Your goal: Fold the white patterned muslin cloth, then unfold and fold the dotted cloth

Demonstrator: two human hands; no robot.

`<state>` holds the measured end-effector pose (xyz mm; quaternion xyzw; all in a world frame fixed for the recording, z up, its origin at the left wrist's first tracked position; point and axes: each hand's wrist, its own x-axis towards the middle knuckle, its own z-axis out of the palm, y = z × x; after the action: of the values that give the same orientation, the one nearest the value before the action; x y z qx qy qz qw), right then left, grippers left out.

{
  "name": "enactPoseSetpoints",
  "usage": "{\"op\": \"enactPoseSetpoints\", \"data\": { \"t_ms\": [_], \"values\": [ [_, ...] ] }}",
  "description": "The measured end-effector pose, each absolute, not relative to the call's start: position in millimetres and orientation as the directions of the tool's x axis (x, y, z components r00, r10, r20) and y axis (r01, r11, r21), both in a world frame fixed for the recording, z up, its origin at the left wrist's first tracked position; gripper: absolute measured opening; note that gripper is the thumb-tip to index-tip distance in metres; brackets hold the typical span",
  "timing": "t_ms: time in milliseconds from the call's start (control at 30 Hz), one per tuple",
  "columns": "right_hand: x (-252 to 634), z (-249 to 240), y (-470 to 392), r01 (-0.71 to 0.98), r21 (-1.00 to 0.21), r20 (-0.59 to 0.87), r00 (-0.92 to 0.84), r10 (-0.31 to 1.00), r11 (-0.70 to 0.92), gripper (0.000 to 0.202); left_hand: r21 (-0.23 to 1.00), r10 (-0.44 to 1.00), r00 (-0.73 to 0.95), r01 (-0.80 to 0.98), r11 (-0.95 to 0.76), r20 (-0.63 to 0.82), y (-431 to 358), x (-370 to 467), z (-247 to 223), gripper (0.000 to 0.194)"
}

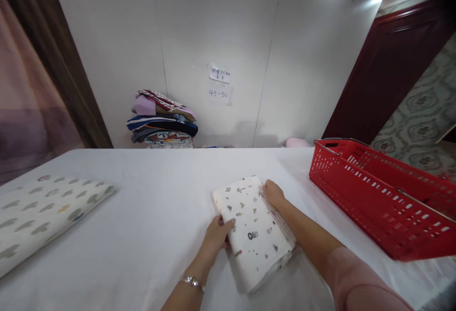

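A folded white cloth with small grey, pink and green prints lies at a slant on the white-covered table, between my two hands. My left hand grips its left edge, thumb on top and fingers tucked under. On the far right edge, my right hand pinches the cloth with its fingers closed. Several layers show along the near and right sides of the fold. Another folded cloth, white with grey shapes, lies flat at the table's left side, apart from my hands.
A red plastic basket with metal handles stands on the right of the table. Behind the far edge, a stack of folded fabrics rests against the pale wall. Paper labels are stuck on that wall. A brown curtain hangs at left.
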<state>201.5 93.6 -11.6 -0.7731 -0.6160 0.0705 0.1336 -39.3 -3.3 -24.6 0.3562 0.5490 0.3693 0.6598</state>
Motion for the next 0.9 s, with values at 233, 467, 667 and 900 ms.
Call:
{"op": "enactPoseSetpoints", "data": {
  "t_ms": [233,467,667,900],
  "values": [
    [189.4,-4.7,106.8,0.939,-0.311,0.076,0.178,0.981,-0.147,0.018,0.872,0.878,0.126,-0.12,0.475,-0.461,-4.0,-38.9,-25.3,0.041],
    [183.8,-5.7,119.7,0.924,-0.339,0.124,0.232,0.965,-0.179,0.021,0.865,0.875,0.125,-0.139,0.481,-0.467,-5.1,-39.2,-21.6,0.041],
    [188.9,-10.0,122.8,0.894,-0.377,0.091,0.296,0.951,-0.243,0.017,0.862,0.871,0.109,-0.129,0.489,-0.478,-7.6,-38.0,-14.5,0.038],
    [188.9,-11.6,128.2,0.887,-0.398,0.073,0.286,0.955,-0.235,0.017,0.865,0.872,0.113,-0.12,0.487,-0.476,-5.9,-37.8,-18.7,0.041]
  ]
}}
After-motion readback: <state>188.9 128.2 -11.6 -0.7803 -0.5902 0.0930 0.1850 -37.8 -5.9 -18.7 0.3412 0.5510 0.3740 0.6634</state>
